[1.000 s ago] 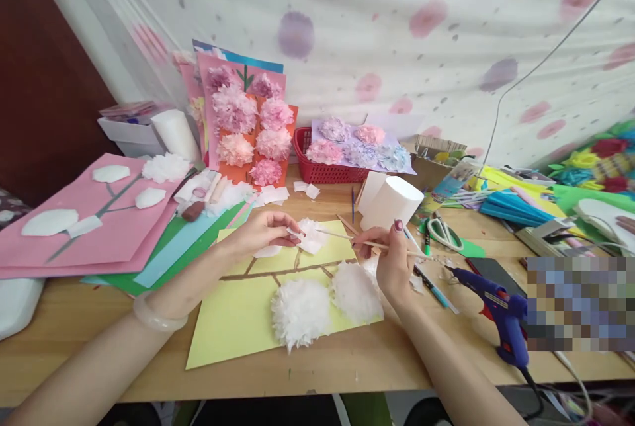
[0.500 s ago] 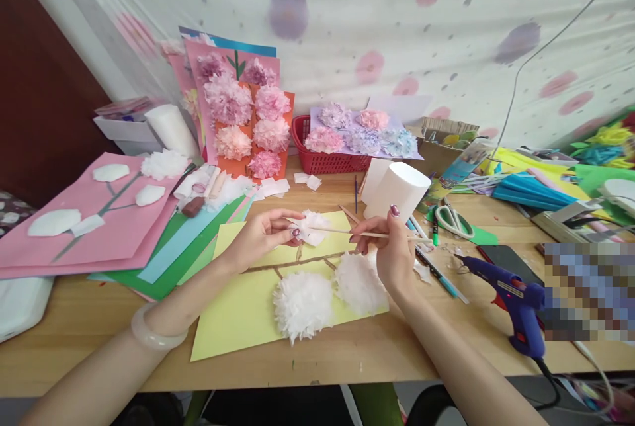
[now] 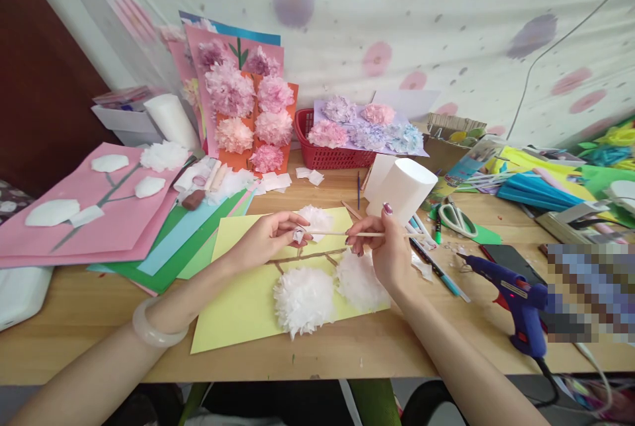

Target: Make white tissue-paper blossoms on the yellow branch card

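Observation:
My left hand (image 3: 270, 235) pinches a small white tissue-paper flower (image 3: 315, 220) above a yellow card (image 3: 233, 294). My right hand (image 3: 384, 251) grips a thin wooden stick (image 3: 337, 233) whose tip touches the flower near my left fingertips. Two fluffy white tissue flowers (image 3: 303, 298) lie on the card along a drawn brown branch (image 3: 307, 258), just under my hands.
A blue glue gun (image 3: 513, 303) lies at the right, with scissors (image 3: 454, 217) and pens beyond it. A white cylinder (image 3: 404, 189) stands behind my right hand. A pink card with white petals (image 3: 84, 204) and coloured sheets are at the left. A red basket (image 3: 325, 151) and flower cards stand at the back.
My right hand has moved left, bringing the stick's tip onto the small flower. My left hand keeps its pinch and has shifted slightly.

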The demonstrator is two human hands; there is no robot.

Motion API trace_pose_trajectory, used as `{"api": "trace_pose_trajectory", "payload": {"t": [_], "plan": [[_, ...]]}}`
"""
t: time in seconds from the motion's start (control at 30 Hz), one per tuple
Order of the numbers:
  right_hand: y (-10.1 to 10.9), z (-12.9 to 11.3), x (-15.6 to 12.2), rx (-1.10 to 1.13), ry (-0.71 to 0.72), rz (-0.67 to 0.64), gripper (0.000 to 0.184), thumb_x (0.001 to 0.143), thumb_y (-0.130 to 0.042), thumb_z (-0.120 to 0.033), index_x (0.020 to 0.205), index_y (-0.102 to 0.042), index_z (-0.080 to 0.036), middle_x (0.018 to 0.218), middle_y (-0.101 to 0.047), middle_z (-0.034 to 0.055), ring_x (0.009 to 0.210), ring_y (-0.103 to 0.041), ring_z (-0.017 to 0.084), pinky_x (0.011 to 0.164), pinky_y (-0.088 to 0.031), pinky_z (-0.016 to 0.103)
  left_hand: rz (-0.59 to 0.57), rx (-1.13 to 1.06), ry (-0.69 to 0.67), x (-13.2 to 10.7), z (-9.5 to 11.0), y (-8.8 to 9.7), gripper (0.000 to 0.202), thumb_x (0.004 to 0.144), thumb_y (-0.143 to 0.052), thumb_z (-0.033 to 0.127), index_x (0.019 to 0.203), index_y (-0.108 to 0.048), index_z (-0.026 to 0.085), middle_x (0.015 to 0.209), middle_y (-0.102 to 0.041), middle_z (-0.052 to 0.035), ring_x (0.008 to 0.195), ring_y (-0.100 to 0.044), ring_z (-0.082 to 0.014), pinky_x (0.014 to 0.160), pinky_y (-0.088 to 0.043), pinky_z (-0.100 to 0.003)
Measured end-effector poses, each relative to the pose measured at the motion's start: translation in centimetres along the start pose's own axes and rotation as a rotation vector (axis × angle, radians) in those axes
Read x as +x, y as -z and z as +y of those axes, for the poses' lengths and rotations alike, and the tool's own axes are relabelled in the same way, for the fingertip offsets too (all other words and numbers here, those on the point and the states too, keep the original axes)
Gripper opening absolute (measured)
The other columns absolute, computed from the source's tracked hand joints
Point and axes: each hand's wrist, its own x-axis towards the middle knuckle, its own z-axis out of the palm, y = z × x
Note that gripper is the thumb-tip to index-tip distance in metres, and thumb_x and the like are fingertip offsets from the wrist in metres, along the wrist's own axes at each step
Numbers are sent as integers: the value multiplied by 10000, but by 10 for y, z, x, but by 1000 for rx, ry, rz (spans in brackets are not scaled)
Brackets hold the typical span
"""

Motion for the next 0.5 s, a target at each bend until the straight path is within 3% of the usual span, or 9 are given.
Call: {"api": "trace_pose_trajectory", "payload": {"t": [0.27,0.5], "plan": [[-2,2,0,-14,-5,11,642,883,-358,-627,612,-676,-140,539,-620,70,428,-510,122,416,-382,249,-84,-139,3,-3,-1,1,298,845,-596,292,1095,-580,132,968,-707,-89,922,-677,-196,877,-518,-366],[-4,-1,-2,-8,6,26,628,884,-355,-629,637,-677,-150,564,-629,67,445,-522,126,425,-382,253,-31,-119,21,1,-3,4,359,789,-679,275,1090,-530,146,991,-730,-104,871,-701,-198,839,-526,-350]]}}
